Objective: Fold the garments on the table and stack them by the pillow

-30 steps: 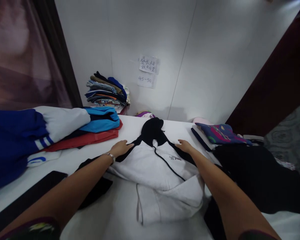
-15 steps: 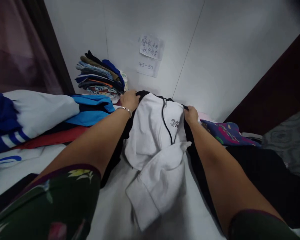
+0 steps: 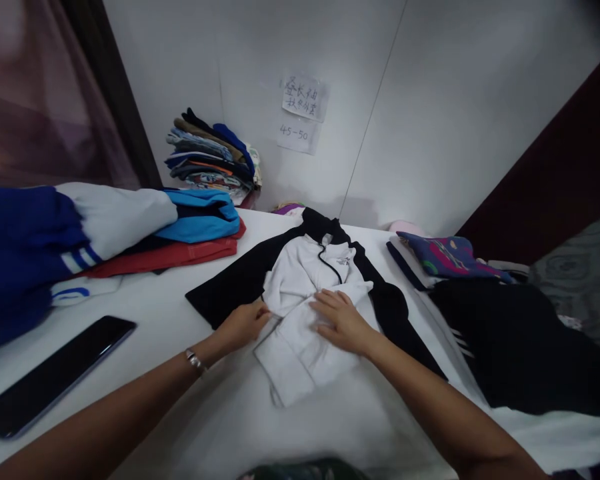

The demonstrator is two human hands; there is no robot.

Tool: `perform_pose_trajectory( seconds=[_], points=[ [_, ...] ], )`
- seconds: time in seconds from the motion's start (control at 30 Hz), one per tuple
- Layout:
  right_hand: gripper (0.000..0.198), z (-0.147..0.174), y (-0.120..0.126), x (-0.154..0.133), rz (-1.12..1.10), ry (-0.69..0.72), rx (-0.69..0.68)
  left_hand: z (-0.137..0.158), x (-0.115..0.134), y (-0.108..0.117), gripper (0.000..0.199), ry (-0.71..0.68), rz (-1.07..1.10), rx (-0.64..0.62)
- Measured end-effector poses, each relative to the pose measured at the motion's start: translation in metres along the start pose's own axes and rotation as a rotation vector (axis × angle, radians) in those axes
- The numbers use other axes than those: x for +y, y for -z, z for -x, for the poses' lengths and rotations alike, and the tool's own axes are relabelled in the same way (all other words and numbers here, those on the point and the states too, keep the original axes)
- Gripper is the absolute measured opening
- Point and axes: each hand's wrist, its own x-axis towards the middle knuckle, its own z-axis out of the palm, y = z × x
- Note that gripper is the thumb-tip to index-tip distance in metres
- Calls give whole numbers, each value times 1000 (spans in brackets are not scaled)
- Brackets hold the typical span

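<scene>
A black and white long-sleeved jacket lies on the white table, its black collar toward the wall and both black sleeves spread to the sides. A dark zip line runs down its white front, and small dark lettering shows on the chest. My left hand pinches the jacket's edge on the left, fingers closed. Across the crumpled white lower part rests my right hand, fingers stretched out and apart, palm down on the cloth.
A black phone lies at the left. Behind it are piled blue, white and red clothes. A folded stack stands by the wall under paper notes. To the right lie a purple patterned garment and black clothing.
Both hands have let go of the jacket's shoulders and come back toward me to its lower part. The jacket now lies flatter, its sleeves spread outward.
</scene>
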Motion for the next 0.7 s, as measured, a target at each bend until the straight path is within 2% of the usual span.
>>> perform_pose_trajectory(
  seconds=[0.1, 0.2, 0.3, 0.37, 0.43, 0.5, 0.6, 0.63, 0.7],
  points=[
    [59, -17, -3, -14, 83, -13, -62, -4, 4, -12, 16, 162, 171, 14],
    [65, -37, -14, -24, 148, 29, -138, -7, 15, -20, 15, 192, 201, 8],
    [44, -38, -19, -35, 192, 86, -153, -3, 22, -23, 24, 195, 214, 18],
    [26, -24, -11, -37, 113, 156, -96, 1, 24, -23, 35, 191, 213, 32],
    [18, 3, 6, -29, -116, 227, 61, 4, 25, -23, 44, 173, 191, 45],
    [13, 39, 24, -13, -428, 208, 352, 5, 27, -24, 48, 144, 151, 53],
    [8, 100, 36, 21, -775, -88, 818, 0, 32, -27, 41, 103, 72, 98],
    [9, 118, 34, 31, -834, -229, 901, -3, 34, -28, 37, 95, 45, 129],
    [17, 150, 22, 45, -943, -473, 930, -10, 40, -30, 31, 91, 5, 199]
  ],
)
